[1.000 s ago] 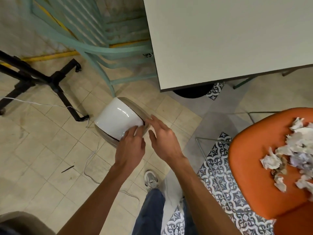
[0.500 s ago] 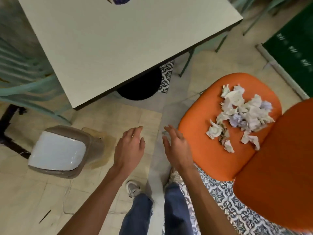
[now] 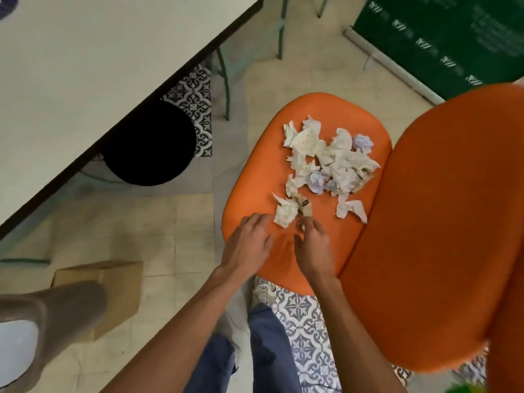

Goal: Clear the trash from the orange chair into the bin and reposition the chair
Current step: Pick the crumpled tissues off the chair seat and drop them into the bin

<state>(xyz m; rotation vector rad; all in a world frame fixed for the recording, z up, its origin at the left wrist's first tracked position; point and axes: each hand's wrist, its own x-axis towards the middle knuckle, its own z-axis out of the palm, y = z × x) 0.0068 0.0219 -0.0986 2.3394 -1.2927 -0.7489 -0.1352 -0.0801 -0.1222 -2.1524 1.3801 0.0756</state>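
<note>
The orange chair (image 3: 261, 177) stands at the centre right, its tall backrest at the right. A pile of crumpled white and pale purple paper trash (image 3: 331, 163) lies on the seat. Both my hands hover over the seat's near edge. My left hand (image 3: 248, 245) is open, its fingertips next to the nearest crumpled ball (image 3: 285, 212). My right hand (image 3: 312, 248) is open with relaxed fingers, its fingertips at a small scrap beside that ball. The bin (image 3: 48, 316), brownish with a white liner, stands on the floor at the lower left, partly cut off by the frame.
A pale table (image 3: 99, 66) fills the upper left, with a black round stool (image 3: 150, 143) under its edge. A cardboard box (image 3: 122, 282) sits beside the bin. A green panel (image 3: 453, 38) leans at the upper right. My legs and shoe are below my arms.
My hands let go of the bin and moved right to the chair seat. The view turned right, so the bin slid to the lower left and the chair to the centre.
</note>
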